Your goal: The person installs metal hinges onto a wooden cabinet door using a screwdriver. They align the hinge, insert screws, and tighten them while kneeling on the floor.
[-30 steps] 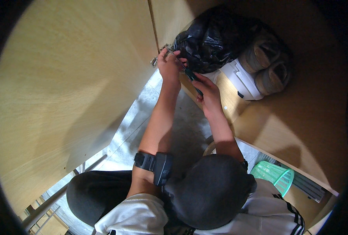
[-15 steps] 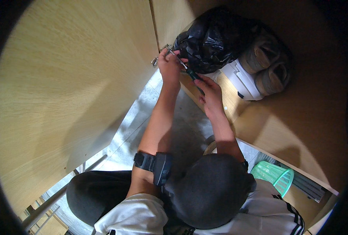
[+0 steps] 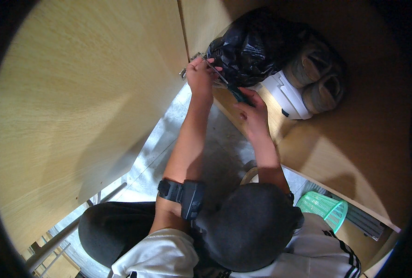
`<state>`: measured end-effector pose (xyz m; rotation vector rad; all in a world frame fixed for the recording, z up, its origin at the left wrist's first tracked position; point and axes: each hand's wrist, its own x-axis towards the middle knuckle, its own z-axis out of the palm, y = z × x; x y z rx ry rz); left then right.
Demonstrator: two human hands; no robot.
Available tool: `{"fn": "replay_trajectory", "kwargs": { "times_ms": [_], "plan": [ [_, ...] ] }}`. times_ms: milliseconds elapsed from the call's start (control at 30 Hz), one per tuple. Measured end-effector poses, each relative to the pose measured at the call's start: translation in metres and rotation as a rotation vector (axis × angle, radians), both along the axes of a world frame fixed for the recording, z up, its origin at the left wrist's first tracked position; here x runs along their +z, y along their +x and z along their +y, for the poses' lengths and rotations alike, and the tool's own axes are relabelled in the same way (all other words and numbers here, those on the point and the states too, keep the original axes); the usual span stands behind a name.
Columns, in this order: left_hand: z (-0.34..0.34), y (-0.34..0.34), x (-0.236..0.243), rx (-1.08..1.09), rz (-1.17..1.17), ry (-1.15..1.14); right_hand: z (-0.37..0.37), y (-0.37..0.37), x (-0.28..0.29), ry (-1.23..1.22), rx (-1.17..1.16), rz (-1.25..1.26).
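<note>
A metal cabinet hinge (image 3: 196, 56) sits where the wooden door meets the side panel, partly hidden by my fingers. My left hand (image 3: 200, 81) is closed at the hinge, with some fingers spread along the screwdriver's shaft. A screwdriver with a dark green handle (image 3: 239, 94) slants from lower right to upper left, its tip reaching the hinge under my left fingers. My right hand (image 3: 254, 111) grips the handle's rear end. Whether the tip sits in a screw is too small to tell.
The wooden door (image 3: 71, 102) stands open on the left. Inside the cabinet are a black plastic bag (image 3: 247, 48), a white box (image 3: 287, 97) and brown shoes (image 3: 324, 92). A green basket (image 3: 324, 208) lies at lower right; a metal bar (image 3: 53, 245) is at lower left.
My right hand has shifted slightly right, its fingers now farther back and looser on the screwdriver handle. The screwdriver's handle has moved a little down and right. My left hand stays at the hinge.
</note>
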<state>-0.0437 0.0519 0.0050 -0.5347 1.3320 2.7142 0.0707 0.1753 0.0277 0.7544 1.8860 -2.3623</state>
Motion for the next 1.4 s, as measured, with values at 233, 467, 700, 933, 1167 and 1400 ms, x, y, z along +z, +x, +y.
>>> {"fn": "replay_trajectory", "kwargs": {
  "times_ms": [233, 467, 700, 933, 1167, 1400],
  "plan": [
    [0.001, 0.003, 0.005, 0.089, 0.025, -0.01, 0.03, 0.006, -0.011, -0.222, 0.127, 0.079],
    [0.004, 0.012, -0.006, 0.103, -0.032, 0.133, 0.04, 0.01, -0.016, -0.38, 0.006, 0.086],
    [-0.001, 0.012, -0.014, 0.074, -0.047, 0.35, 0.007, -0.002, -0.014, -0.307, 0.028, -0.017],
    [-0.011, 0.012, -0.017, 0.041, 0.01, 0.279, -0.015, -0.007, -0.017, -0.337, 0.032, -0.04],
    [-0.011, 0.01, -0.017, 0.019, 0.002, 0.231, -0.017, -0.006, -0.017, -0.383, 0.05, -0.025],
    [-0.013, 0.01, -0.012, 0.0, -0.051, 0.183, -0.02, -0.007, -0.018, -0.488, 0.025, -0.02]
  ]
}}
